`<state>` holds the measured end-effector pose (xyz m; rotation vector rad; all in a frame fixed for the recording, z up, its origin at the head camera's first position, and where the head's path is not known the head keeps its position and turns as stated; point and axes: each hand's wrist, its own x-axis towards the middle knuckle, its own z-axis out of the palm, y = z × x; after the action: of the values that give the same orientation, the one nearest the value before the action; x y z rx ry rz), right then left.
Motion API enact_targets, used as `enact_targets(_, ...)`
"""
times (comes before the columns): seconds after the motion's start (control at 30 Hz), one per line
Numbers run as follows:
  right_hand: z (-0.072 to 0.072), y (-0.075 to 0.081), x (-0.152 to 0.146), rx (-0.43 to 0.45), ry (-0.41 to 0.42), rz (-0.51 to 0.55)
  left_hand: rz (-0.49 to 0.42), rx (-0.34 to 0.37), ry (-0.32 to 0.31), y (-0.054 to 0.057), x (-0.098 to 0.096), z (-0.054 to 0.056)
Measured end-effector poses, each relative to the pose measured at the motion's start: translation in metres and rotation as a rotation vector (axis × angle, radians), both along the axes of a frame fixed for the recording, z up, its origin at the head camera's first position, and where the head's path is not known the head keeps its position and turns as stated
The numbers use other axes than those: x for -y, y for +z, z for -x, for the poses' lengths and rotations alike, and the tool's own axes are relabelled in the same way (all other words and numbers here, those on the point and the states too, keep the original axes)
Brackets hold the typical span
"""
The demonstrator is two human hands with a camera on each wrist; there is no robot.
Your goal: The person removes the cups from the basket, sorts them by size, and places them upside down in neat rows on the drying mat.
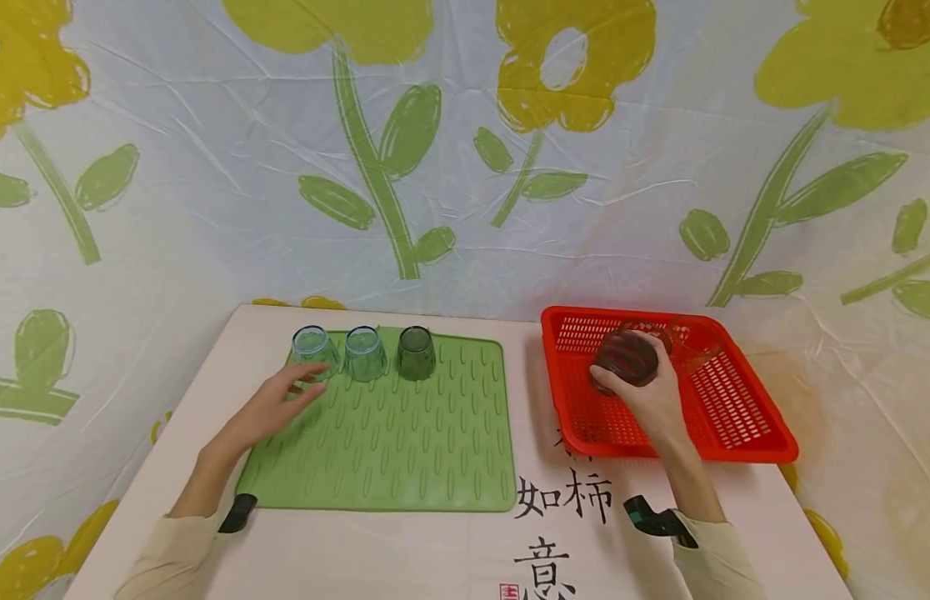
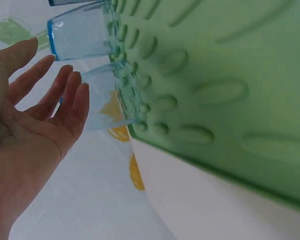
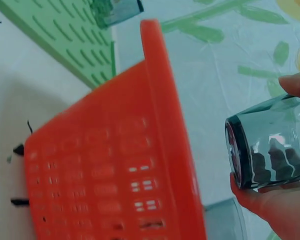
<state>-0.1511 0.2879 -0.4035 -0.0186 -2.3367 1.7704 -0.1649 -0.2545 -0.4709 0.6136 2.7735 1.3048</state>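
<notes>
My right hand (image 1: 660,404) grips a dark grey drinking glass (image 1: 626,358) above the red basket (image 1: 551,375). In the right wrist view, the fingers and thumb curl round this see-through glass (image 3: 270,145), tilted on its side beyond the basket rim. My left hand (image 1: 273,404) hovers by the left edge of the green mat (image 1: 405,450), fingers loosely extended, holding nothing. Nearest to it stands a light blue glass (image 1: 312,342), partly hidden by the fingers. A second blue glass (image 1: 365,354) and a dark grey glass (image 1: 416,354) stand beside it in a row.
At least one more glass (image 3: 225,222) is in the basket, partly hidden by the rim. The mat has raised oval ridges and lies on a pale table (image 1: 360,542) with black written characters (image 1: 543,500). A flowered cloth (image 1: 472,250) hangs behind the table.
</notes>
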Motion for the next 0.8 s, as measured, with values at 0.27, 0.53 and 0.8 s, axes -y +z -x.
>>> enact_targets(0.27, 0.011, -0.008, 0.021, 0.003, 0.050, 0.066, -0.044, -0.073, 0.007, 0.004, -0.022, 0.006)
enact_targets(0.53, 0.023, -0.015, 0.045, -0.025, 0.092, 0.079, -0.093, -0.072, 0.000, 0.011, -0.047, 0.016)
enact_targets(0.8, 0.033, -0.021, 0.070, -0.042, 0.132, 0.111, -0.157, -0.024, -0.044, 0.018, -0.071, 0.025)
